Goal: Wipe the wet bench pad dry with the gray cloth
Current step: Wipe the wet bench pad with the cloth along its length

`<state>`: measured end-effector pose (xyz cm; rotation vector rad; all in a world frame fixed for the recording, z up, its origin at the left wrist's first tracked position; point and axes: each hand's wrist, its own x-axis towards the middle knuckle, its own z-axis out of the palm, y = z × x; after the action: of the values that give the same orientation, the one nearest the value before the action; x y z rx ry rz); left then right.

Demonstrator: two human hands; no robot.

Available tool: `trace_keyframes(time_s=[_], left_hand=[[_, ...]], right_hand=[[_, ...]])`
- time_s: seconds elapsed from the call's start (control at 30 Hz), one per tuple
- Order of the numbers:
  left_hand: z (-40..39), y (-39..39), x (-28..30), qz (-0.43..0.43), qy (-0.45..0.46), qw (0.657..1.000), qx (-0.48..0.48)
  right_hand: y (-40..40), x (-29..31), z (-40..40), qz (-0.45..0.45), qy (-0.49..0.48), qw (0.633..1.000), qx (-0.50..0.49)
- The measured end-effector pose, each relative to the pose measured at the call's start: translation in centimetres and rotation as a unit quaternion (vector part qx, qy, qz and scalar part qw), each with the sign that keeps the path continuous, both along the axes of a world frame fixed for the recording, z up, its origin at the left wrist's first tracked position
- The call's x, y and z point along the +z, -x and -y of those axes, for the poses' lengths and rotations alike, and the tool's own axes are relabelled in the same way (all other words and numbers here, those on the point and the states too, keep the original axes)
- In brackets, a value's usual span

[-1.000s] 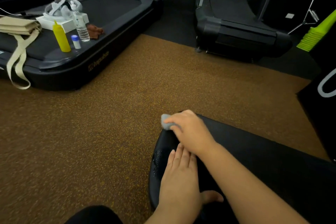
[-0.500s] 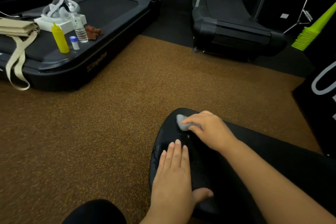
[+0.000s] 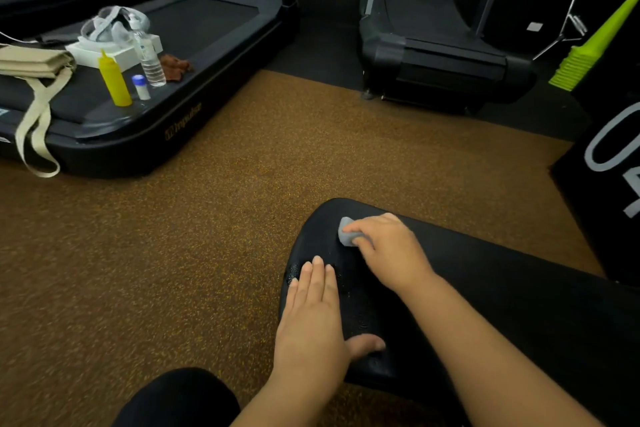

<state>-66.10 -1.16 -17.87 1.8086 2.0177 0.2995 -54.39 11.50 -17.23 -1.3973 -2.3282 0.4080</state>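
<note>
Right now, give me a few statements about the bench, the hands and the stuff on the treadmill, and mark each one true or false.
1. The right hand presses the gray cloth onto the bench pad. True.
2. The left hand is lifted clear of the pad. False: it lies flat on the pad, fingers together.
3. A yellow squeeze bottle stands upright on the treadmill. True.
4. The clear water bottle lies on the brown floor. False: it stands on the treadmill, beside the yellow bottle.
5. Droplets show on the pad near the left fingertips. True.
</note>
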Motion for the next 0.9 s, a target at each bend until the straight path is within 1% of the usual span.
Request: trace_keyframes(time_s=[0.07, 0.13, 0.2, 0.27, 0.4, 0.43, 0.5, 0.57, 0.63, 0.67, 0.73, 0.77, 0.8, 0.87, 0.9], left_hand=[[0.0, 0.0, 0.1, 0.0, 0.002, 1.0, 0.002], [0.0, -0.1, 0.2, 0.0, 0.004, 1.0, 0.003], [0.0, -0.1, 0.2, -0.001, 0.0, 1.0, 0.006], [0.0, -0.1, 0.2, -0.002, -0.005, 1.0, 0.009], [0.0, -0.2, 0.2, -0.015, -0.006, 1.0, 0.009], [0.0, -0.2, 0.1, -0.016, -0.005, 1.0, 0.008], [0.0, -0.2, 0.1, -0.015, -0.004, 1.0, 0.005], [0.0, -0.1, 0.2, -0.012, -0.002, 1.0, 0.003], [0.1, -0.1, 0.4, -0.001, -0.005, 1.0, 0.002], [0.1, 0.0, 0.6, 0.01, -0.012, 1.0, 0.004], [0.2, 0.0, 1.0, 0.04, -0.05, 0.998, 0.01], [0.2, 0.0, 1.3, 0.055, -0.079, 0.995, 0.008], [0.1, -0.3, 1.5, 0.066, -0.11, 0.992, -0.001], [-0.5, -1.1, 2.0, 0.071, -0.147, 0.986, -0.03], [-1.0, -1.5, 2.0, 0.062, -0.154, 0.985, -0.045]], right_hand=[[0.8, -0.1, 1.4, 0.003, -0.01, 1.0, 0.025], [-0.6, 0.1, 2.6, -0.003, -0.003, 0.997, 0.075], [-2.6, 0.8, 2.5, 0.024, 0.014, 0.994, 0.103], [-3.4, 1.1, 1.3, 0.039, 0.018, 0.996, 0.076], [-0.7, 0.5, 1.1, -0.001, 0.013, 0.999, -0.051], [-0.1, 0.1, 1.8, -0.01, 0.008, 0.998, -0.056], [0.0, -0.5, 3.5, -0.034, 0.005, 0.999, -0.011], [-0.9, 0.0, 4.6, -0.044, 0.04, 0.997, 0.041], [-1.9, 1.3, 4.7, -0.051, 0.104, 0.992, 0.059], [-2.5, 1.9, 4.7, -0.073, 0.136, 0.986, 0.056], [-3.9, 2.2, 4.5, -0.159, 0.157, 0.975, 0.014], [-4.7, 2.0, 4.4, -0.197, 0.141, 0.97, -0.025], [-5.5, 1.5, 4.4, -0.213, 0.119, 0.967, -0.068], [-6.8, 0.0, 4.9, -0.19, 0.079, 0.97, -0.128], [-7.1, -0.6, 5.2, -0.169, 0.059, 0.975, -0.134]])
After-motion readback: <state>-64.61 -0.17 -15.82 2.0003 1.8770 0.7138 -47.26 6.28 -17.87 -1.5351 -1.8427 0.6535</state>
